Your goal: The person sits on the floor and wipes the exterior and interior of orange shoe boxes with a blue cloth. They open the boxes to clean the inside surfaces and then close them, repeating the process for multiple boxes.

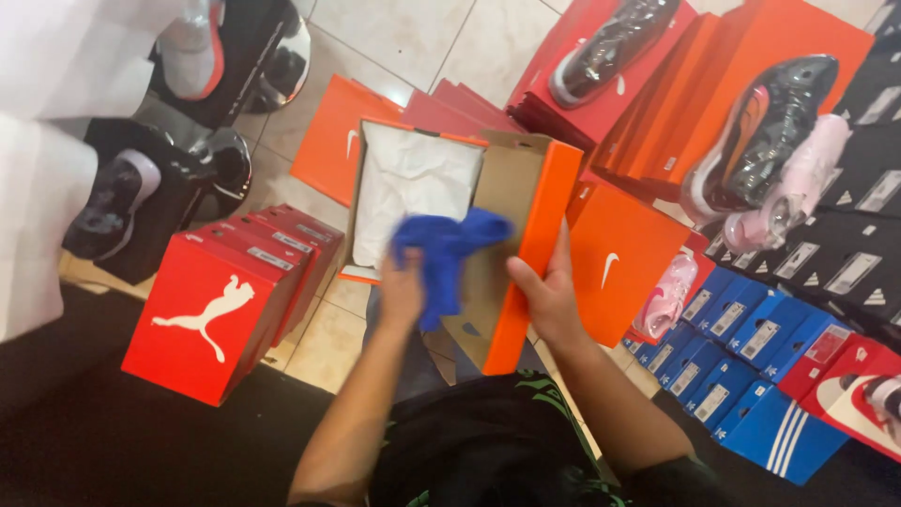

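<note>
Right now your left hand (402,291) is closed around a blue cloth (449,252), and the cloth is pressed against the brown inside of the open orange shoe box (526,263), near the middle of the box. The cloth looks blurred, so its exact shape is hard to tell. Your right hand (549,296) grips the long orange side wall of the same box, with the thumb on the inner side and the fingers behind the wall; the two hands are apart, one on each side of this wall. Inside the box, toward its far end, white tissue paper (413,178) lies crumpled. The box is held tilted above your lap and above the tiled floor (413,38). Just behind its far edge, flat orange box lids (333,141) lie on the floor. At your left side a row of red shoe boxes (211,310) stands on the floor, and beyond it black shoes (122,202) rest on dark boxes. At your right side an orange box (624,258) stands just beside the held one, then blue shoe boxes (751,376) lie in rows near the lower right corner of the floor. Farther away, black shiny shoes (770,122) and a pink shoe (798,188) lie on top of orange boxes.
</note>
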